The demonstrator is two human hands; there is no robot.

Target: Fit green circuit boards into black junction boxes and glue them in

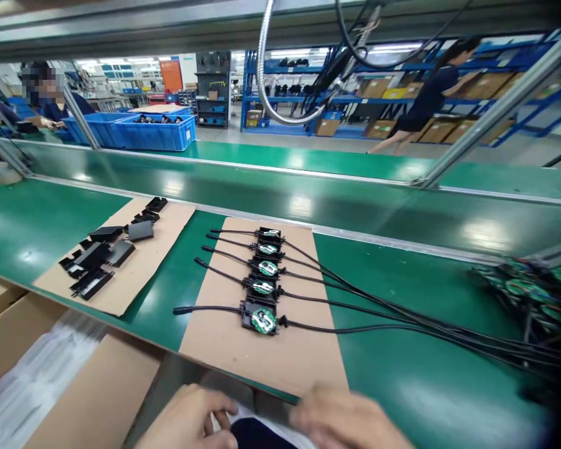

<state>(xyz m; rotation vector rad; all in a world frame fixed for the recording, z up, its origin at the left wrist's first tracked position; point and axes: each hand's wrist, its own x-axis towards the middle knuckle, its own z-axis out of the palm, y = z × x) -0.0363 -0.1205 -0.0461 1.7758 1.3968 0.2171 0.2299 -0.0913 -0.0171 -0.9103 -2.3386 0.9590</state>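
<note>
2 bare hands are at the bottom edge of my view, low in front of the green bench (425, 374). My left hand (191, 419) has its fingers bent, with the tips on a dark item with a white edge (258, 433) that lies between both hands, below the bench edge; whether the fingers really pinch it, I cannot tell. My right hand (350, 419) is just beside the same item, but it is blurred, so I cannot tell if it is released or clenched. Just beyond the hands a cardboard sheet (262, 355) lies on the bench and carries 5 black modules (260, 317) in a row, each with a round green board on top. Their black cables (402, 312) run off to both sides, the long ones going to the right. To the left, a second cardboard sheet (140, 274) holds several black covers (96, 255). Lower left, an open cardboard box (93, 399) contains clear plastic bags (32, 380). At the right edge I see a heap of green boards (533, 293). Behind the bench runs a green conveyor belt (308, 199), with blue bins (140, 131) beyond it. 1 person (47, 100) works at the far left and another person (425, 100) is near the blue shelves.
</note>
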